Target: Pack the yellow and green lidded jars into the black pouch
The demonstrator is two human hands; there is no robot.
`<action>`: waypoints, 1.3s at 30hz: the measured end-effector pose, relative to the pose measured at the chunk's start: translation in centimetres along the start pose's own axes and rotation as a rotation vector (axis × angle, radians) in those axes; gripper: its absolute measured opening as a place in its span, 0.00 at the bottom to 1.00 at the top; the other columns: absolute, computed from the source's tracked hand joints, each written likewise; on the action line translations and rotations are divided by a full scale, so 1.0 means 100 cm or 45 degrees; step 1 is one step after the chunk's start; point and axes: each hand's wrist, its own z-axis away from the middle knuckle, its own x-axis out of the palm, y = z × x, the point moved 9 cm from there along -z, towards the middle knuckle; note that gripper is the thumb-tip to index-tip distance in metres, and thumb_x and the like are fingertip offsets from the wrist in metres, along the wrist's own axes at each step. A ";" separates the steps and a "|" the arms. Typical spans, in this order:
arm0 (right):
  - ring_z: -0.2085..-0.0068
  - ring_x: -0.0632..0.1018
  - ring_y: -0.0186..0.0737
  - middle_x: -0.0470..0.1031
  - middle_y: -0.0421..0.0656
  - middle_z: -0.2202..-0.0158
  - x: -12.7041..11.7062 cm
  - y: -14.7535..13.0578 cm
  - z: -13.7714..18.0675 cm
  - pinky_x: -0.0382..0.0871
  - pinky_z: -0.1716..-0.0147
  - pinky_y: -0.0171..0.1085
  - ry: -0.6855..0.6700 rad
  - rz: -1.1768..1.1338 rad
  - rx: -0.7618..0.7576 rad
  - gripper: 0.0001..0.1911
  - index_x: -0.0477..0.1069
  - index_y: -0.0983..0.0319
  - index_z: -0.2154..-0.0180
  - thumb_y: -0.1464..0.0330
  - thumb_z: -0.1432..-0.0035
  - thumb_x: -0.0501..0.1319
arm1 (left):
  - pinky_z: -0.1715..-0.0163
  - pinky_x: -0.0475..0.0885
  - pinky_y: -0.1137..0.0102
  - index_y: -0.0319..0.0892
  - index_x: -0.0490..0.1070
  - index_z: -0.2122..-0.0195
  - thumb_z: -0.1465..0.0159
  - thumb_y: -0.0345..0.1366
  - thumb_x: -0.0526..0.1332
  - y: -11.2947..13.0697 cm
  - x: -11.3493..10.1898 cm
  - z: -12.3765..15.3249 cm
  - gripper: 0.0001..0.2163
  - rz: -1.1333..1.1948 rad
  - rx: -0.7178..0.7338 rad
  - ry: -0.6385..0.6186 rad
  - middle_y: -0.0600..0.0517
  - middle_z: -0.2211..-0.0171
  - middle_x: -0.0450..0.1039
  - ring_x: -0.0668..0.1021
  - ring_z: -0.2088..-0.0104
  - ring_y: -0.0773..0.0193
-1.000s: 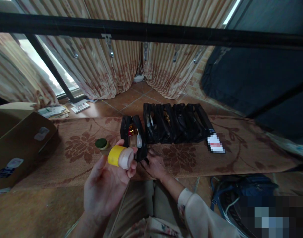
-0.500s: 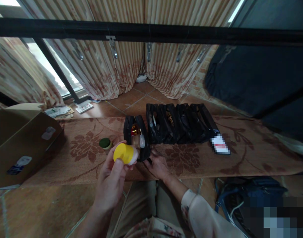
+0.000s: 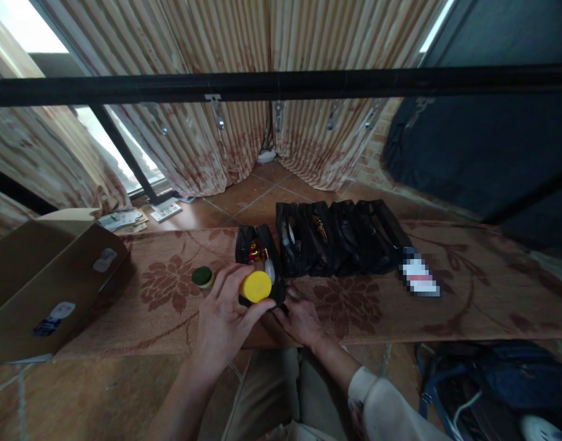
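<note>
My left hand (image 3: pixel 225 315) is closed around a small jar with a yellow lid (image 3: pixel 256 286), lid facing me, held right at the near end of an open black pouch (image 3: pixel 258 260). Gold and white items show inside that pouch. My right hand (image 3: pixel 301 318) rests on the mat at the pouch's near right corner, fingers touching its edge. A small green-lidded jar (image 3: pixel 202 276) stands on the mat just left of my left hand.
A row of several more black pouches (image 3: pixel 342 245) stands to the right on the floral mat (image 3: pixel 469 288). A cardboard box (image 3: pixel 41 282) sits at the left. A black bar (image 3: pixel 281 86) crosses overhead. A dark bag (image 3: pixel 487 380) lies at the lower right.
My left hand has turned the yellow-lidded jar from sideways to lid-towards-me and carried it forward to the open pouch. My right hand has stayed by the pouch.
</note>
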 end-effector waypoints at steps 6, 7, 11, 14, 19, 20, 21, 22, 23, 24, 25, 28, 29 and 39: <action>0.57 0.72 0.39 0.70 0.44 0.60 -0.003 -0.001 0.001 0.66 0.58 0.35 0.012 -0.014 -0.004 0.10 0.70 0.60 0.60 0.63 0.40 0.56 | 0.54 0.64 0.58 0.43 0.69 0.56 0.42 0.52 0.60 -0.011 0.032 -0.035 0.20 -0.359 0.145 -0.331 0.47 0.60 0.75 0.73 0.56 0.52; 0.57 0.72 0.39 0.70 0.44 0.60 -0.002 0.000 0.001 0.66 0.58 0.35 0.014 -0.013 0.000 0.09 0.70 0.60 0.60 0.63 0.40 0.56 | 0.55 0.64 0.58 0.42 0.70 0.58 0.42 0.52 0.60 -0.012 0.040 -0.038 0.19 -0.410 0.158 -0.415 0.47 0.62 0.76 0.73 0.57 0.51; 0.57 0.72 0.40 0.71 0.45 0.61 -0.001 0.001 0.000 0.66 0.57 0.36 0.025 -0.013 -0.012 0.09 0.70 0.60 0.62 0.63 0.41 0.58 | 0.57 0.63 0.59 0.41 0.71 0.62 0.43 0.50 0.60 -0.012 0.069 -0.037 0.17 -0.519 0.206 -0.719 0.46 0.66 0.76 0.74 0.60 0.51; 0.57 0.72 0.40 0.71 0.45 0.61 -0.001 0.001 -0.001 0.66 0.56 0.36 0.027 -0.026 -0.015 0.10 0.71 0.60 0.62 0.62 0.41 0.57 | 0.57 0.63 0.59 0.41 0.70 0.62 0.42 0.47 0.60 -0.009 0.082 -0.036 0.14 -0.465 0.230 -0.861 0.47 0.67 0.76 0.76 0.61 0.52; 0.55 0.72 0.41 0.72 0.46 0.60 -0.002 0.001 -0.001 0.66 0.55 0.37 0.003 -0.041 0.006 0.09 0.71 0.60 0.63 0.63 0.41 0.57 | 0.65 0.67 0.69 0.43 0.70 0.61 0.41 0.33 0.57 -0.012 0.093 -0.036 0.08 -0.199 0.140 -1.045 0.51 0.67 0.76 0.78 0.65 0.60; 0.55 0.72 0.41 0.72 0.46 0.60 -0.002 0.001 -0.001 0.66 0.55 0.37 -0.002 -0.044 0.004 0.09 0.71 0.60 0.62 0.63 0.41 0.57 | 0.66 0.68 0.70 0.43 0.70 0.60 0.41 0.32 0.56 -0.013 0.091 -0.037 0.09 -0.155 0.111 -1.034 0.51 0.67 0.76 0.78 0.66 0.61; 0.55 0.72 0.41 0.72 0.46 0.60 -0.002 0.001 -0.001 0.66 0.55 0.37 -0.006 -0.047 0.001 0.09 0.71 0.60 0.62 0.63 0.42 0.58 | 0.66 0.68 0.70 0.44 0.70 0.58 0.41 0.31 0.55 -0.014 0.088 -0.039 0.11 -0.112 0.094 -1.007 0.51 0.66 0.76 0.78 0.66 0.62; 0.56 0.72 0.41 0.72 0.46 0.60 -0.002 0.002 -0.001 0.66 0.56 0.37 -0.006 -0.046 0.001 0.09 0.71 0.60 0.63 0.63 0.42 0.58 | 0.65 0.69 0.70 0.44 0.70 0.56 0.40 0.31 0.54 -0.014 0.084 -0.042 0.12 -0.066 0.085 -0.969 0.52 0.66 0.76 0.78 0.65 0.62; 0.56 0.72 0.42 0.72 0.46 0.60 -0.002 0.002 -0.001 0.66 0.56 0.37 -0.003 -0.044 0.006 0.09 0.71 0.60 0.63 0.63 0.42 0.59 | 0.64 0.70 0.70 0.44 0.70 0.55 0.40 0.31 0.54 -0.014 0.079 -0.044 0.12 -0.017 0.080 -0.921 0.52 0.64 0.76 0.78 0.64 0.62; 0.56 0.72 0.42 0.72 0.46 0.60 -0.002 0.003 -0.001 0.67 0.56 0.37 0.002 -0.045 0.014 0.09 0.71 0.60 0.63 0.62 0.43 0.59 | 0.62 0.71 0.69 0.45 0.70 0.54 0.39 0.32 0.54 -0.014 0.072 -0.047 0.13 0.035 0.080 -0.857 0.52 0.63 0.77 0.78 0.62 0.62; 0.56 0.72 0.42 0.71 0.46 0.60 -0.003 0.004 -0.001 0.67 0.57 0.37 0.009 -0.054 0.022 0.09 0.71 0.60 0.63 0.62 0.44 0.60 | 0.61 0.71 0.68 0.45 0.69 0.53 0.38 0.33 0.54 -0.016 0.063 -0.050 0.13 0.085 0.075 -0.773 0.51 0.61 0.77 0.78 0.61 0.62; 0.56 0.73 0.42 0.71 0.45 0.59 -0.004 0.005 -0.002 0.67 0.56 0.37 0.027 -0.133 0.039 0.11 0.71 0.60 0.61 0.62 0.46 0.62 | 0.56 0.72 0.66 0.43 0.69 0.51 0.38 0.37 0.54 -0.036 0.031 -0.056 0.15 0.193 -0.014 -0.450 0.48 0.55 0.75 0.77 0.57 0.60; 0.55 0.73 0.42 0.71 0.45 0.58 -0.004 0.006 -0.002 0.67 0.56 0.37 0.035 -0.167 0.047 0.12 0.71 0.60 0.60 0.63 0.46 0.62 | 0.56 0.72 0.65 0.42 0.69 0.51 0.38 0.38 0.55 -0.048 0.021 -0.054 0.15 0.215 -0.076 -0.335 0.48 0.55 0.75 0.77 0.56 0.60; 0.56 0.74 0.41 0.72 0.43 0.58 -0.001 0.010 -0.002 0.68 0.57 0.37 0.054 -0.202 0.091 0.10 0.72 0.58 0.61 0.68 0.49 0.63 | 0.49 0.67 0.54 0.42 0.56 0.42 0.43 0.39 0.58 -0.190 0.013 0.021 0.27 -0.034 -0.544 0.066 0.40 0.45 0.64 0.70 0.46 0.50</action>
